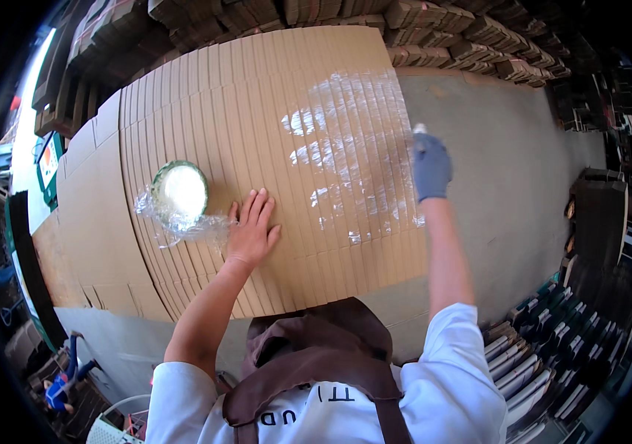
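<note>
Bare and with its fingers a little apart, my left hand (253, 231) lies flat on a spread of overlapping brown cardboard sheets (205, 118). Close to its left stands a round green-rimmed tub (183, 189) with a bright white inside. Crumpled clear plastic film (175, 228) hangs around the tub and reaches my left wrist. My right hand (432, 169), in a blue-grey glove, is closed at the cardboard's right edge. A small white end pokes out at its top; the rest of that thing is hidden. Shiny, clear streaks (353, 140) cover the right part of the sheets.
Bundled cardboard stacks (434, 37) line the far side. A grey surface (501, 163) extends to the right. Upright stacked panels (553, 340) stand at the lower right, and a pale basket (112, 429) at the lower left. Another person in blue (61, 388) is at the lower left.
</note>
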Demonstrator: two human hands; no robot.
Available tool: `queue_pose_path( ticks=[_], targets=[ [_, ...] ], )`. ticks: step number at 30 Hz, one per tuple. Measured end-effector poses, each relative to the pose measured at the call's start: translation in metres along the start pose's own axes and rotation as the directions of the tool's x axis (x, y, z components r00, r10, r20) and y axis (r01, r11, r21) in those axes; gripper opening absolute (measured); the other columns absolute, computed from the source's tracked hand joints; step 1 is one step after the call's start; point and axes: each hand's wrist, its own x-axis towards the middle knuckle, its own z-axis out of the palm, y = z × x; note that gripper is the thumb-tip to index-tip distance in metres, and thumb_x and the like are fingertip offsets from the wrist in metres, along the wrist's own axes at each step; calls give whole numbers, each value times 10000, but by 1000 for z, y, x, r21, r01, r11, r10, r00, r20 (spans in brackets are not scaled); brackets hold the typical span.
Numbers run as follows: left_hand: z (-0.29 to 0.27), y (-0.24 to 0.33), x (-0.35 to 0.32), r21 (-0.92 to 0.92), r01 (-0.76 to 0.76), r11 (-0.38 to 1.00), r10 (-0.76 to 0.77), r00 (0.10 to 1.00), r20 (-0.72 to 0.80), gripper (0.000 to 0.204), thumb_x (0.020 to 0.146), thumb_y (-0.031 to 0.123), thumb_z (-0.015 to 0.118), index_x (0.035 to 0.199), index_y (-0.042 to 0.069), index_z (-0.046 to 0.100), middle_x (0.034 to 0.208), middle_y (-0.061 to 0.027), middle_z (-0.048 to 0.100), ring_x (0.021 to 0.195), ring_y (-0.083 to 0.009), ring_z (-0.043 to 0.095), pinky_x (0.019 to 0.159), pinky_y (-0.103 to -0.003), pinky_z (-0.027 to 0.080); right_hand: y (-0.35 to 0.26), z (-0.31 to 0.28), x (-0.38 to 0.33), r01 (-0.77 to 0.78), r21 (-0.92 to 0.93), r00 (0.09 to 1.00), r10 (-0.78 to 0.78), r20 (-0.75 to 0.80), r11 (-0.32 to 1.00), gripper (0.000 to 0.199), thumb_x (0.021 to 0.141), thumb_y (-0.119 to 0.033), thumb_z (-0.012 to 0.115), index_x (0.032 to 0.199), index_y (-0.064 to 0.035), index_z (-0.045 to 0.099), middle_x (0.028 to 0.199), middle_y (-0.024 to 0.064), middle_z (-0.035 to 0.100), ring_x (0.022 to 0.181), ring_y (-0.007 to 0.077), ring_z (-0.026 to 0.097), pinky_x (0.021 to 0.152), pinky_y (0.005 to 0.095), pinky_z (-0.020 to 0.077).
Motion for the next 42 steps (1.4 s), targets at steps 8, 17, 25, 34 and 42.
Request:
queue_pose_path(
  ticks=[8, 17, 25, 34, 42],
  targets=[
    [-3, 2, 0, 14, -15, 1000, 15, 1000, -19, 644, 901, 375, 606, 1464, 126, 419, 1590, -61, 319, 1489, -242, 254, 1167, -575, 213, -27, 25, -21, 121, 115, 992, -124, 20, 986, 254, 857, -85, 606, 1088, -136, 699, 1100, 112, 687, 985, 322, 642, 881, 407, 526],
    [-5, 0, 2, 16, -28, 999, 29, 999, -45, 632, 907, 351, 588, 1468, 119, 412, 1590, -60, 316, 1492, -243, 242, 1174, -567, 210, -99, 6, -163, 286, 277, 944, -320, 83, 917, 182, 912, -132, 600, 1080, -134, 669, 1013, 127, 664, 921, 330, 645, 750, 440, 542],
    [-1, 1, 1, 34, -10, 999, 10, 1000, -7, 628, 919, 359, 570, 1477, 126, 401, 1607, -48, 292, 1498, -232, 228, 1187, -550, 192, -74, -5, -166, 127, 106, 992, -127, -4, 986, 224, 906, -87, 566, 1106, -90, 667, 1001, 122, 665, 924, 313, 658, 791, 427, 540],
    [2, 3, 3, 44, -33, 998, 36, 998, -60, 621, 919, 353, 572, 1474, 127, 410, 1605, -44, 305, 1491, -242, 246, 1184, -551, 198, 24, -46, -154, -88, 47, 992, 84, 91, 995, 260, 928, -120, 529, 1154, -148, 655, 1066, 122, 677, 892, 343, 659, 783, 426, 552],
    [3, -3, -3, 55, -23, 998, 27, 997, -68, 611, 919, 337, 568, 1470, 127, 406, 1608, -43, 294, 1497, -249, 230, 1189, -550, 185, -31, -71, -177, -542, 370, 735, 212, 644, 754, 382, 822, -19, 635, 1193, -106, 665, 1246, 120, 654, 1094, 316, 635, 923, 388, 528]
  ],
)
